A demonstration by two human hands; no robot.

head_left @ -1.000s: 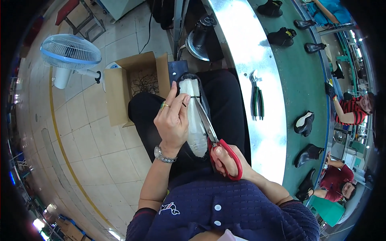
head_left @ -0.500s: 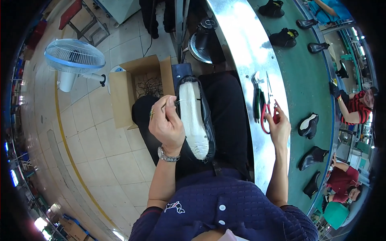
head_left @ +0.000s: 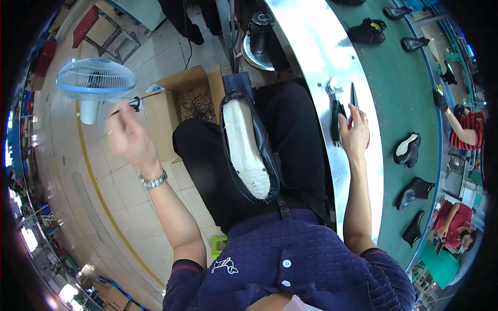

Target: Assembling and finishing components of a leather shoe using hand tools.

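A black shoe (head_left: pixel 261 129) lies sole-up across my lap, its pale sole side (head_left: pixel 244 140) facing me. My left hand (head_left: pixel 129 136) is raised out to the left, away from the shoe and smeared by motion. Its fingertips are pinched, with a thin dark cord (head_left: pixel 149 95) sticking out from them. On the metal bench to the right, my right hand (head_left: pixel 355 133) is closed around the red handles of a pair of scissors (head_left: pixel 354 96); the blades point away from me. Dark green-handled pliers (head_left: pixel 336 122) lie just left of that hand.
Beside my left knee stands an open cardboard box (head_left: pixel 165 85) with tangled dark cords (head_left: pixel 197 107) inside. A fan (head_left: pixel 95 80) is beyond my left hand. Past the metal bench (head_left: pixel 358 186), a green conveyor (head_left: pixel 386 103) carries several black shoes; people sit along its far side.
My left hand has swung left and away from the shoe with the cord. My right hand has moved slightly farther away and closed over the scissors' handles. The conveyor shoes have shifted.
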